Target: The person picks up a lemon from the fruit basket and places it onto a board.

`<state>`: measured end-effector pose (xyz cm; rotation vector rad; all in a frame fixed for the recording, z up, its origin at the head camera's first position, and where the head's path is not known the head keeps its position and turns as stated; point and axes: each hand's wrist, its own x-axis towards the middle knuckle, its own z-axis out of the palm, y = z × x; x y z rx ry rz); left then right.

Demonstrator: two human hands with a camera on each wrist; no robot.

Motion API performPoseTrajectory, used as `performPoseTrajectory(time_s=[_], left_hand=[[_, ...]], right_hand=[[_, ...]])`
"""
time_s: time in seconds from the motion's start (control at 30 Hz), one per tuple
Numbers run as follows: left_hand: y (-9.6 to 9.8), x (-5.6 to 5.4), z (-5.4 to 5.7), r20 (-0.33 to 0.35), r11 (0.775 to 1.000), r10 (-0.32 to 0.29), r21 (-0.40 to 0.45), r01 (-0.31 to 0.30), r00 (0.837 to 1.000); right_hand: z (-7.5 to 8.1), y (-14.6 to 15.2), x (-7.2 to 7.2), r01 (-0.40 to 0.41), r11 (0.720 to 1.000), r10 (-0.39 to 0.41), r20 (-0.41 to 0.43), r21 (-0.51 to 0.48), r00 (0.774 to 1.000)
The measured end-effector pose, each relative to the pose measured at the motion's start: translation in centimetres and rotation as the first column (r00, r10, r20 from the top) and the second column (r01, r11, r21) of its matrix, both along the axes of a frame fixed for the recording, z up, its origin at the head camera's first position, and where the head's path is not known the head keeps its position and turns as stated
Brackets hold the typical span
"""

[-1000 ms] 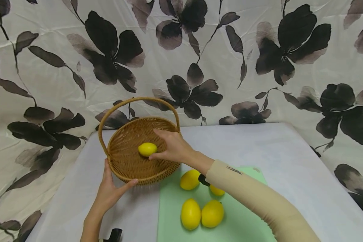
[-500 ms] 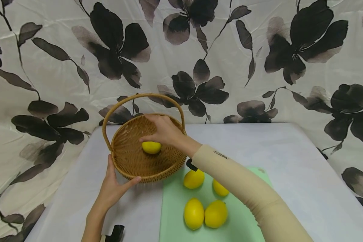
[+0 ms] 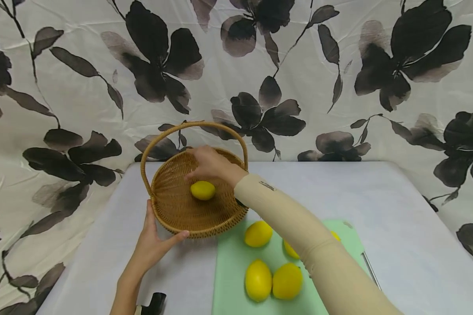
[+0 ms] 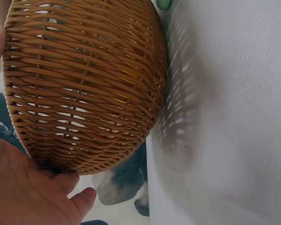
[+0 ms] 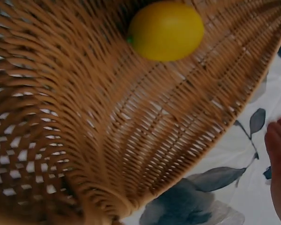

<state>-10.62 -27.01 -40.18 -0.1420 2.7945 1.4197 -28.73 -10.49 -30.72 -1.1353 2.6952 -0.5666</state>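
A round wicker basket [image 3: 173, 216] with a tall arched handle stands on the table, its mouth tipped toward me. My left hand [image 3: 150, 243] holds it at the left, thumb on the front rim and fingers along the side. In the left wrist view the fingers [image 4: 65, 182] lie against the woven wall. One yellow lemon [image 3: 202, 190] rests inside. My right hand [image 3: 212, 165] hovers over the basket just behind the lemon, its fingers holding nothing. In the right wrist view the lemon [image 5: 166, 30] lies on the weave, well apart from the fingers [image 5: 278, 145].
Right of the basket lies a green cutting board [image 3: 230, 284] with several lemons [image 3: 258, 280], partly covered by my right sleeve [image 3: 299, 223]. A thin metal rod [image 3: 372, 270] shows at the board's right edge. A floral cloth [image 3: 260, 65] hangs behind the white table [image 3: 189, 280].
My right hand has drawn away from the lemon toward the basket's back, leaving it inside. The left hand keeps its hold. The whole head view has shifted slightly.
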Motion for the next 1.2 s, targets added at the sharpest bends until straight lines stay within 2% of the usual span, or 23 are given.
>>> performPoseTrajectory(time_s=[0.07, 0.2, 0.33, 0.43, 0.63, 0.8, 0.9, 1.03, 1.2], left_hand=[[-0.1, 0.0, -0.1, -0.011, 1.000, -0.002, 0.010, 0.002, 1.000], [-0.2, 0.1, -0.1, -0.020, 1.000, 0.002, 0.012, -0.002, 1.000], [-0.1, 0.0, -0.2, -0.021, 1.000, 0.005, 0.008, -0.005, 1.000], [-0.1, 0.0, -0.3, -0.029, 1.000, 0.007, 0.005, -0.007, 1.000], [-0.1, 0.1, -0.4, -0.030, 1.000, 0.015, -0.001, -0.015, 0.999], [0.0, 0.3, -0.6, -0.023, 1.000, 0.021, -0.010, -0.021, 1.000], [0.0, 0.4, -0.6, -0.023, 1.000, 0.022, -0.017, -0.022, 0.999], [-0.1, 0.4, -0.7, -0.040, 1.000, 0.022, -0.014, -0.023, 0.999], [-0.3, 0.2, -0.8, -0.046, 1.000, 0.018, -0.001, -0.018, 0.999]], right_hand=[[-0.3, -0.6, -0.6, -0.046, 0.996, 0.043, 0.037, 0.082, 0.998], [-0.6, -1.6, -1.4, -0.130, 0.980, 0.121, 0.070, 0.153, 0.990], [-1.2, -2.0, -1.7, -0.147, 0.974, 0.138, 0.063, 0.173, 0.988], [-1.8, -2.3, -1.7, -0.148, 0.961, 0.134, 0.076, 0.233, 0.988], [-3.7, -3.2, -1.6, -0.190, 0.896, 0.189, 0.043, 0.403, 0.981], [-5.2, -3.0, -1.4, -0.230, 0.840, 0.253, 0.022, 0.491, 0.967], [-5.9, -2.8, -1.3, -0.245, 0.821, 0.275, 0.019, 0.515, 0.961], [-6.6, -3.0, -1.2, -0.253, 0.824, 0.279, 0.025, 0.506, 0.960], [-6.7, -3.0, -1.2, -0.253, 0.837, 0.268, 0.040, 0.486, 0.963]])
